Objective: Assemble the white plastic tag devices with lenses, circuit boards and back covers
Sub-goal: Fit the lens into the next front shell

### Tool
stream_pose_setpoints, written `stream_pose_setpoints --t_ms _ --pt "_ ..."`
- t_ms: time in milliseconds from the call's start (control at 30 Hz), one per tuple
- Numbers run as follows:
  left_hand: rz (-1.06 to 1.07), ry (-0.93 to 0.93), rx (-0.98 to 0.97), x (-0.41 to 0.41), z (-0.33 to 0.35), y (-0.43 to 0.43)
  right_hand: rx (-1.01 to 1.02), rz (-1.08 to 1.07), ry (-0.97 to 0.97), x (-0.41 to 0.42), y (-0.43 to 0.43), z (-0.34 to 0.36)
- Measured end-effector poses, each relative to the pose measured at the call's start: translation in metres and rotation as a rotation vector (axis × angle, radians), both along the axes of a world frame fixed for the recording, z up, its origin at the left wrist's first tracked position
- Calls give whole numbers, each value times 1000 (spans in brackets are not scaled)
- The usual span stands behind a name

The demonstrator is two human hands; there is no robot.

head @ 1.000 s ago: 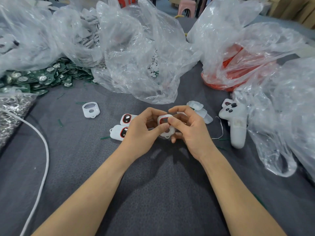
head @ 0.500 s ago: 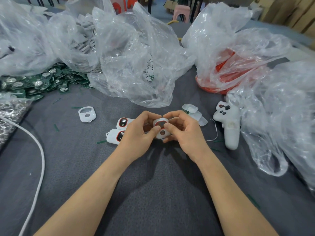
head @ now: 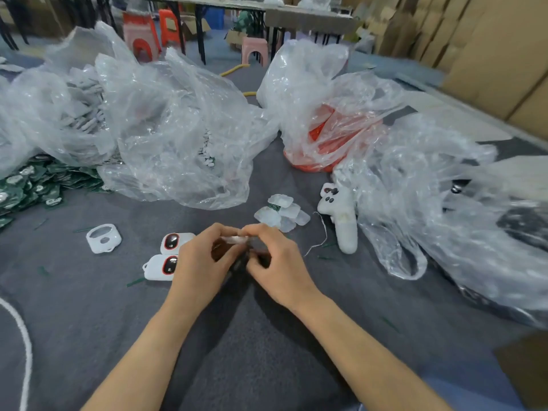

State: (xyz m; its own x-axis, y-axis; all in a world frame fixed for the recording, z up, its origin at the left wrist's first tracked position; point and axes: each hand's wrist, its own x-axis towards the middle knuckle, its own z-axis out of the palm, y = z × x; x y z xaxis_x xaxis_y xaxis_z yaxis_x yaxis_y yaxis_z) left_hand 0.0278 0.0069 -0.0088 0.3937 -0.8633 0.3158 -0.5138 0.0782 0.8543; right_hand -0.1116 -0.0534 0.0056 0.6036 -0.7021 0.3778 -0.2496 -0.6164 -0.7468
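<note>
My left hand (head: 201, 262) and my right hand (head: 278, 265) meet at the middle of the grey table, fingers curled round a white tag device (head: 235, 239) held edge-on between them; most of it is hidden by my fingers. Two tag devices with dark red-rimmed lenses (head: 175, 241) (head: 161, 266) lie just left of my left hand. An empty white tag shell (head: 103, 238) lies further left. A small heap of clear back covers (head: 281, 213) sits behind my right hand. Green circuit boards (head: 35, 182) are piled at the far left.
Big clear plastic bags (head: 166, 129) hold white parts at the back; another bag (head: 335, 126) holds red parts. A white handheld tool (head: 341, 215) lies right of the covers, beside more crumpled plastic (head: 444, 209). A white cable (head: 25, 345) curves along the left edge.
The tag in my hands has turned from lens-up to edge-on. The camera has tilted up, showing the room behind the table.
</note>
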Motion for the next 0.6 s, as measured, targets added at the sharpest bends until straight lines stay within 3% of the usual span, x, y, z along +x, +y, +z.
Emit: stream_pose_setpoints --t_ms 133,300,367,433,600 --pt "-120 -231 -6 -1 -6 -3 -93 -121 -118 -52 10 18" --pt "-250 -358 -5 0 -7 -2 -183 -669 -226 -150 -42 87" --pt "-261 -360 10 -1 -4 -1 -63 -854 -68 -181 -83 104" --pt "-254 -351 35 -1 -2 -1 91 -972 225 -205 -126 101" --pt "-245 -360 72 -3 1 1 255 -953 720 -216 -188 69"
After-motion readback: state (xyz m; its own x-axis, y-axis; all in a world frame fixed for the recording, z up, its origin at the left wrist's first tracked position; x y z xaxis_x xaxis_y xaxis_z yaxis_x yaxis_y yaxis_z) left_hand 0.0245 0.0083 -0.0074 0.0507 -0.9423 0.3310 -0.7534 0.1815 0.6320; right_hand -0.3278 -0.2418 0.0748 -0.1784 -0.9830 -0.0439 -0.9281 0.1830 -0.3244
